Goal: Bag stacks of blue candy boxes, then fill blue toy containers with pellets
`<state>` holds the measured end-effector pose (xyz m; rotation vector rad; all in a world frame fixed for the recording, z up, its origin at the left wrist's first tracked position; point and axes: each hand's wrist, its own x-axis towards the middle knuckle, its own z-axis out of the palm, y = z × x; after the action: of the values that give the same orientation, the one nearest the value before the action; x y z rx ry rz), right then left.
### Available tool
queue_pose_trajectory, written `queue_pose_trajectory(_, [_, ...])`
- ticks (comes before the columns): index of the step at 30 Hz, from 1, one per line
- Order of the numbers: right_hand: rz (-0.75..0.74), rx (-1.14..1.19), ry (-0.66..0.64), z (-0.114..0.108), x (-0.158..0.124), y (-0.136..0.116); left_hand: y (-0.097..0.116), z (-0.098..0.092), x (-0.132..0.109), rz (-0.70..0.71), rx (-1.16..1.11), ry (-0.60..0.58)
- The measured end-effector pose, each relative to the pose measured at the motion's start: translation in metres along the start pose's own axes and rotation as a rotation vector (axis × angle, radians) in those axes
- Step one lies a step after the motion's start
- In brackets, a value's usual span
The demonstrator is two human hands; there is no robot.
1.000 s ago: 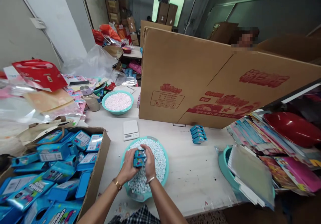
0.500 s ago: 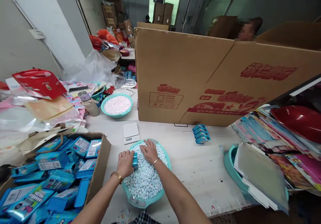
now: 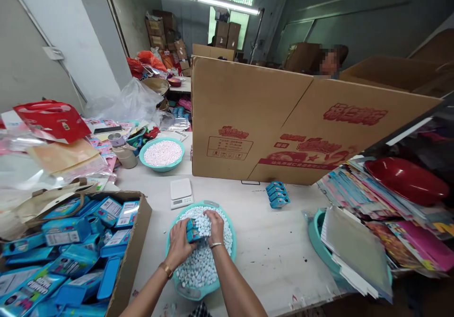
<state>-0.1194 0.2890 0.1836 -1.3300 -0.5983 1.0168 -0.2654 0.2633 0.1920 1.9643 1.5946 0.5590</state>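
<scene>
My left hand is closed around a few small blue boxes, held tilted over a turquoise basin. Small pale blue candy-like pellets fill the basin. My right hand cups a handful of pellets against the open side of the boxes, its fingers curled. On the table beyond the basin lies a white digital scale. A short row of similar blue boxes stands to the right. At the left, a carton holds many blue boxes.
A large cardboard box blocks the far side, with a person behind it. Another turquoise basin holds pinkish pellets, beside a bottle. At right are a basin with papers, stacked printed sheets and a red bowl.
My left hand has lifted and turned the blue boxes toward the basin's middle. My right hand, earlier spread flat on the pellets, has curled and brought a heap against them. The view has tilted up slightly.
</scene>
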Motion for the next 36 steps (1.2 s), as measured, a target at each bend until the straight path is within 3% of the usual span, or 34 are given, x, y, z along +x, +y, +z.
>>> queue_pose_trajectory(5, [0.023, 0.075, 0.019, 0.007, -0.01, -0.019, 0.002, 0.001, -0.011, 0.087, -0.204, 0.102])
queue_pose_trajectory(13, [0.013, 0.095, 0.036, 0.014, -0.022, -0.032, -0.003, -0.006, -0.011, 0.127, -0.272, 0.104])
queue_pose_trajectory(22, [0.008, 0.085, 0.001, 0.019, -0.029, -0.028, -0.018, 0.005, -0.014, 0.054, -0.402, 0.125])
queue_pose_trajectory(26, [0.018, 0.08, -0.034, 0.018, -0.036, -0.024, -0.017, 0.003, -0.012, 0.092, -0.355, 0.129])
queue_pose_trajectory(31, [-0.011, 0.048, -0.099, 0.016, -0.042, -0.025, -0.011, -0.004, -0.009, 0.115, -0.258, 0.038])
queue_pose_trajectory(36, [-0.026, 0.038, -0.094, 0.017, -0.042, -0.03, -0.012, -0.004, -0.009, 0.122, -0.323, 0.059])
